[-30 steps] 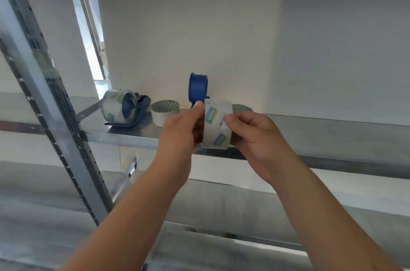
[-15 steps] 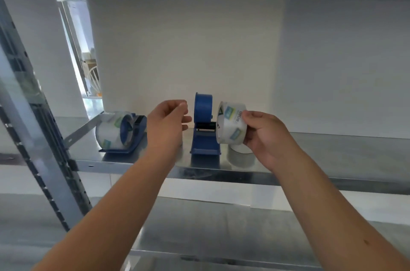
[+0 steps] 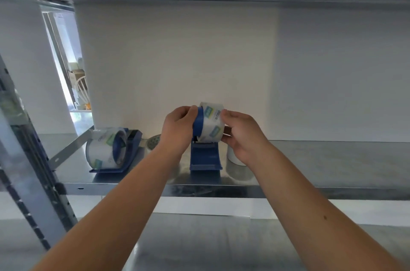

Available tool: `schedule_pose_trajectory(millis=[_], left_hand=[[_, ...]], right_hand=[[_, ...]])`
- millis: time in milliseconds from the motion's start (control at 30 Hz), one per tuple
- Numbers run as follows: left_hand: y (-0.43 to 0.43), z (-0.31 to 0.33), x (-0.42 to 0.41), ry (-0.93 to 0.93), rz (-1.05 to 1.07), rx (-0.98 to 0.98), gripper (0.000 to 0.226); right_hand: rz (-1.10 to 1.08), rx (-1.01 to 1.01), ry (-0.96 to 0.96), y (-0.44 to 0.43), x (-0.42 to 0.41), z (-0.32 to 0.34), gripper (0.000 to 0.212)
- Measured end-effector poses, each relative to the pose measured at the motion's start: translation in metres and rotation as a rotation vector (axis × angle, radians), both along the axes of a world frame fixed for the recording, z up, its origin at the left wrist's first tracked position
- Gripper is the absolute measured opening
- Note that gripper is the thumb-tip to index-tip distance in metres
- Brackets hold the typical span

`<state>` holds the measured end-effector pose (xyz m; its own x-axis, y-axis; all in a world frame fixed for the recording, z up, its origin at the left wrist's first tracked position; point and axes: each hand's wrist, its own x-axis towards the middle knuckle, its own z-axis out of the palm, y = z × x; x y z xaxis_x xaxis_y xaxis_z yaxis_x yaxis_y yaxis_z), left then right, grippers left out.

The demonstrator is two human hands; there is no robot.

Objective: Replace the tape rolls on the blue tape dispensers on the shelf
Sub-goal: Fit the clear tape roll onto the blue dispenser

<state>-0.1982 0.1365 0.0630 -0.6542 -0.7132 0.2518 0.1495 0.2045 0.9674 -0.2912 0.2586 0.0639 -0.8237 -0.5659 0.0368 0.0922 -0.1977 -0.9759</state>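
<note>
A blue tape dispenser (image 3: 204,158) stands upright in the middle of the metal shelf (image 3: 332,160). My right hand (image 3: 241,135) grips a clear tape roll with blue-green labels (image 3: 211,123) and holds it against the dispenser's blue wheel (image 3: 198,124). My left hand (image 3: 178,130) grips that wheel from the left side. A second blue dispenser (image 3: 131,151) lies at the left of the shelf with a clear tape roll (image 3: 103,151) on it.
A patterned tape roll (image 3: 153,143) sits partly hidden behind my left wrist. A white roll (image 3: 233,155) stands behind my right hand. A perforated steel upright (image 3: 28,173) and diagonal brace (image 3: 68,151) are at left. Another shelf runs overhead, one below.
My right hand brought the tape roll leftward onto the middle dispenser's wheel. My left hand, open half a second ago, has closed on the wheel's left side.
</note>
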Motion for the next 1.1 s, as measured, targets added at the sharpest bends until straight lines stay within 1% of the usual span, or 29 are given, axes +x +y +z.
schedule_pose_trajectory(millis=[167, 333, 400, 500, 567, 633, 700, 733, 800, 867, 900, 967, 1033, 1100], left_hand=[[-0.006, -0.004, -0.002, 0.025, -0.042, 0.047, 0.037], [-0.012, -0.012, 0.000, 0.029, -0.147, 0.066, 0.039], [-0.016, -0.013, 0.005, 0.041, -0.192, 0.058, 0.039], [-0.019, -0.016, 0.012, 0.105, -0.193, 0.057, 0.036], [-0.018, -0.015, 0.014, 0.181, -0.202, 0.147, 0.037], [-0.015, -0.009, 0.016, 0.228, -0.264, 0.288, 0.041], [-0.013, -0.002, 0.019, 0.223, -0.358, 0.401, 0.053], [-0.012, 0.001, 0.021, 0.210, -0.412, 0.412, 0.057], [-0.009, 0.003, 0.026, 0.191, -0.481, 0.361, 0.051], [-0.003, 0.002, 0.032, 0.200, -0.482, 0.293, 0.043], [0.002, 0.001, 0.034, 0.207, -0.457, 0.257, 0.042], [0.012, -0.002, 0.037, 0.210, -0.373, 0.191, 0.046], [0.021, -0.007, 0.039, 0.197, -0.266, 0.127, 0.053], [0.025, -0.012, 0.041, 0.202, -0.210, 0.052, 0.064]], right_hand=[[0.001, 0.037, 0.100, -0.010, 0.011, 0.004, 0.021], [-0.017, 0.187, 0.292, -0.015, 0.020, 0.007, 0.027], [-0.011, 0.206, 0.337, -0.011, 0.022, 0.006, 0.023], [0.030, 0.159, 0.349, -0.001, 0.024, -0.001, 0.017], [0.056, 0.127, 0.412, 0.006, 0.026, -0.006, 0.018], [0.071, 0.099, 0.527, 0.011, 0.030, -0.011, 0.018], [0.097, 0.110, 0.634, 0.016, 0.034, -0.014, 0.022], [0.106, 0.123, 0.677, 0.018, 0.035, -0.016, 0.025], [0.113, 0.133, 0.750, 0.024, 0.034, -0.019, 0.028], [0.130, 0.135, 0.779, 0.029, 0.033, -0.022, 0.029], [0.143, 0.140, 0.789, 0.032, 0.033, -0.024, 0.031], [0.165, 0.161, 0.801, 0.035, 0.034, -0.027, 0.033], [0.173, 0.180, 0.801, 0.039, 0.033, -0.026, 0.033], [0.151, 0.094, 0.774, 0.043, 0.031, -0.020, 0.025]])
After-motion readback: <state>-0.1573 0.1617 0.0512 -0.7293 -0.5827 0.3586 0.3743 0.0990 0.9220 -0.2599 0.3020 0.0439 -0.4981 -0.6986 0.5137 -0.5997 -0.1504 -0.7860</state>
